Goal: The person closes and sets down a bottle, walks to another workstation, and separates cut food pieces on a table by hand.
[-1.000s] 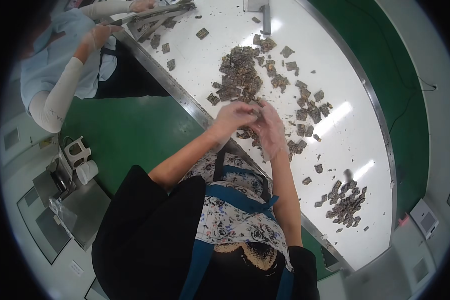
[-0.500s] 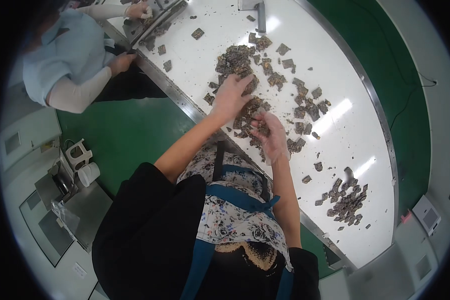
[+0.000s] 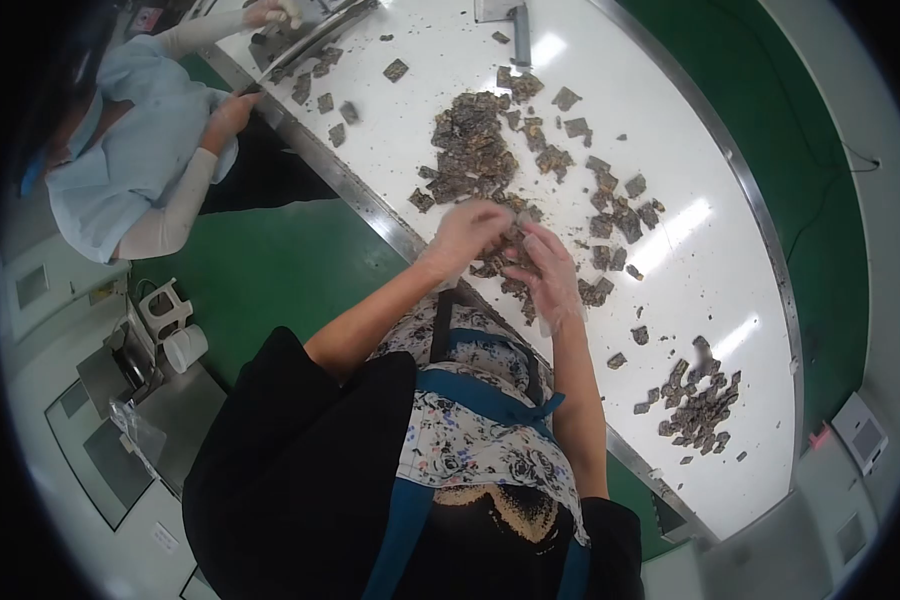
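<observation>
My left hand (image 3: 470, 236), in a clear glove, has its fingertips pinched together beside my right hand. What lies between them is too small to make out. My right hand (image 3: 553, 272), also in a clear glove, curls its fingers around a dark, speckled brittle piece (image 3: 520, 256), partly hidden by the fingers. Both hands are over the table's near edge, above loose broken pieces. Just beyond them lies a large heap of the same dark brittle (image 3: 473, 145).
Flat brittle pieces (image 3: 615, 215) lie scattered on the white table (image 3: 660, 130), with a smaller pile (image 3: 705, 405) at the right. A metal rim (image 3: 370, 205) edges the table. At the upper left, a co-worker (image 3: 155, 150) handles a long blade-like cutter (image 3: 315, 40).
My left hand has come off the large heap, back toward me, and now meets my right hand. More pieces lie near the co-worker's cutter, and the co-worker has shifted.
</observation>
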A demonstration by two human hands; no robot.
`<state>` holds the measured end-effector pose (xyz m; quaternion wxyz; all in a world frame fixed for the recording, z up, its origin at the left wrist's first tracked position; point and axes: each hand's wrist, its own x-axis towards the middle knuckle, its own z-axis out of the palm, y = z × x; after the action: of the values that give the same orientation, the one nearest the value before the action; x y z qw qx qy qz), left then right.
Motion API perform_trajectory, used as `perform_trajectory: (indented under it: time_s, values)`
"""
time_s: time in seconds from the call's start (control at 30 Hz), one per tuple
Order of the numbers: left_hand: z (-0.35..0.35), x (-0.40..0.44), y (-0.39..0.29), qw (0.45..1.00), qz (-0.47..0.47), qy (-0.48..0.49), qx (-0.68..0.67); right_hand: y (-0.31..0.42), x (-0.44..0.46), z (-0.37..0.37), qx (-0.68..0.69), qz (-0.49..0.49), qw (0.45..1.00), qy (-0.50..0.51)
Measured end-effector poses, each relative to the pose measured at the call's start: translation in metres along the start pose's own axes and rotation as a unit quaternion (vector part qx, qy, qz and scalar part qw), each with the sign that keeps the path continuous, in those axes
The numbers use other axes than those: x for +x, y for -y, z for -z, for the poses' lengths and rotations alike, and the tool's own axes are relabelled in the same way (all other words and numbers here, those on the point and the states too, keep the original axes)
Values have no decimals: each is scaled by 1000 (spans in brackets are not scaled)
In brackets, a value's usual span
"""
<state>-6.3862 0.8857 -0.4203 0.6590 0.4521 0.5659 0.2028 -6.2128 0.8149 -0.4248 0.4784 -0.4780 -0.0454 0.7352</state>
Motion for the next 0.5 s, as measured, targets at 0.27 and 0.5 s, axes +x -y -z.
perform_trajectory:
  time_s: [0.27, 0.5]
  values:
    - [65, 35, 28, 834, -151, -285, 448, -3, -5, 12, -14, -28, 1000, 1]
    - [118, 77, 63, 955, -130, -260, 56, -9, -7, 21, -15, -28, 999, -27]
